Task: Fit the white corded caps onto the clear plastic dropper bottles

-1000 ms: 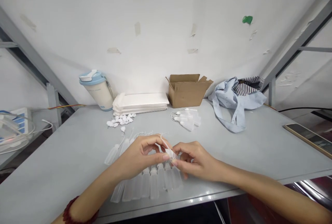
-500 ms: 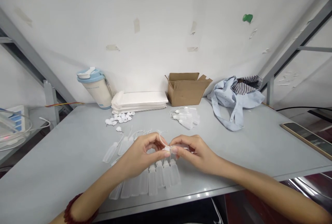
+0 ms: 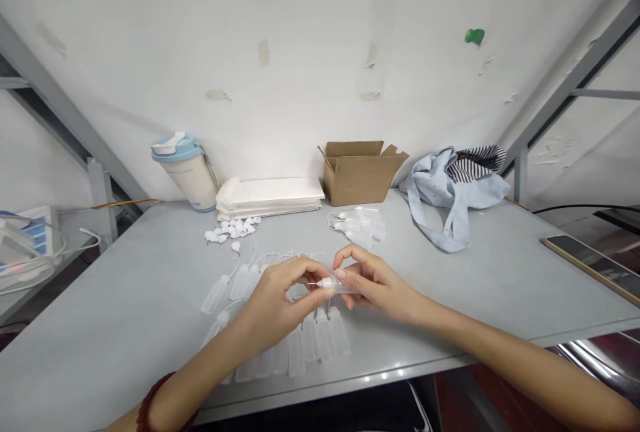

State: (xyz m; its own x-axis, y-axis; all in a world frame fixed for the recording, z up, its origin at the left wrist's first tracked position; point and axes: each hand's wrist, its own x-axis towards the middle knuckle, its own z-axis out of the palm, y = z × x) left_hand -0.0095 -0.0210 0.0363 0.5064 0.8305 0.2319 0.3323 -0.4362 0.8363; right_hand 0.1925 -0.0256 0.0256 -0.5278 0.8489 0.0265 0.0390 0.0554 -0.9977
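A small translucent squeeze bottle [image 3: 345,288] lies sideways between my two hands, its white neck and thin needle tip pointing left. The thumb and fingers of my left hand [image 3: 277,295] are closed around its neck end. My right hand [image 3: 383,287] pinches the bottle's body, its index finger raised and bent. Below them, several similar bottles [image 3: 297,352] lie in a row, partly covered by my left forearm. More bottles with thin white straps [image 3: 215,294] rest left of my left hand. Loose white caps [image 3: 235,229] are heaped farther back.
Several bottles with needle tips [image 3: 361,224] are grouped behind my right hand. Along the wall stand a tumbler [image 3: 185,175], a stack of white envelopes [image 3: 273,193], an open cardboard box [image 3: 363,182] and a blue cloth bag [image 3: 450,195]. A phone [image 3: 595,265] lies at the right edge.
The curved white strap above the held bottle is out of sight, and its needle tip now shows. My right index finger has lifted, and the hands sit slightly farther apart.
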